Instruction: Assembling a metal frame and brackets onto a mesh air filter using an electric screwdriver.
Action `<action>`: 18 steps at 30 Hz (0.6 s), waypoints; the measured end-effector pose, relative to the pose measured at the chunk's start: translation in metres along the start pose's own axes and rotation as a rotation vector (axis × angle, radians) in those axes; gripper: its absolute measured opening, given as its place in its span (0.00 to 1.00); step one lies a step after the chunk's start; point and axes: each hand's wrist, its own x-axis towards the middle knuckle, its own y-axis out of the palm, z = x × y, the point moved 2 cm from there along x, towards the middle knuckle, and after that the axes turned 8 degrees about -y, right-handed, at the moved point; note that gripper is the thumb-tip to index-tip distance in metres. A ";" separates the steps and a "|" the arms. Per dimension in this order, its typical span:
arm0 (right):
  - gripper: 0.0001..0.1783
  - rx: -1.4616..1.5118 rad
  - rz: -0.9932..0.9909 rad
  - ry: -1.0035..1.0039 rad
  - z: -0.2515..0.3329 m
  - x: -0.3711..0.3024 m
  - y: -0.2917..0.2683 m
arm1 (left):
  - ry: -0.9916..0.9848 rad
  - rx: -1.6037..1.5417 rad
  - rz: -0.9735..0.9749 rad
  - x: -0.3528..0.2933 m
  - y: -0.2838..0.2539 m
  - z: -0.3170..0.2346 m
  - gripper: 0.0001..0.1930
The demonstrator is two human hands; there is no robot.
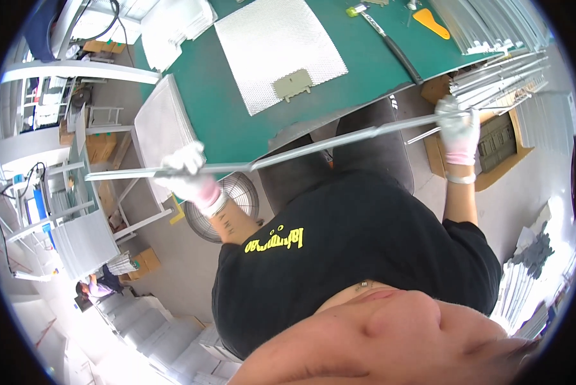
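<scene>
A long, thin silvery metal strip [320,149] stretches across in front of my body, just off the near edge of the green table. It shows a bend or joint left of its middle; whether it is one piece or two I cannot tell. My left hand [190,174], in a white and pink glove and slightly blurred, is closed round its left part. My right hand [458,128], gloved alike, grips the strip's right part, beside a bundle of metal profiles [503,80]. On the table lies a white honeycomb-textured sheet [275,45] with an olive notched plate [292,85] on it.
A black-handled hammer [390,48] and a yellow scraper [431,23] lie on the green table [371,83]. White sheets [163,119] are stacked at its left edge. A cardboard box [525,154] with dark parts stands at right. A round fan [199,224] is below my left arm.
</scene>
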 end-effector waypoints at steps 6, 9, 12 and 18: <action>0.17 0.122 0.651 -0.241 0.088 0.013 0.078 | -0.435 0.547 -0.161 -0.053 0.038 0.012 0.36; 0.14 -0.263 0.673 -0.385 0.019 -0.022 0.156 | -0.678 0.497 0.018 -0.084 0.066 0.060 0.35; 0.17 -1.001 0.720 -0.684 -0.091 -0.004 0.187 | -0.719 0.433 -0.054 -0.119 0.088 0.084 0.30; 0.15 -0.538 0.771 0.304 -0.217 0.060 0.135 | -0.209 1.300 -0.356 -0.141 0.093 0.092 0.42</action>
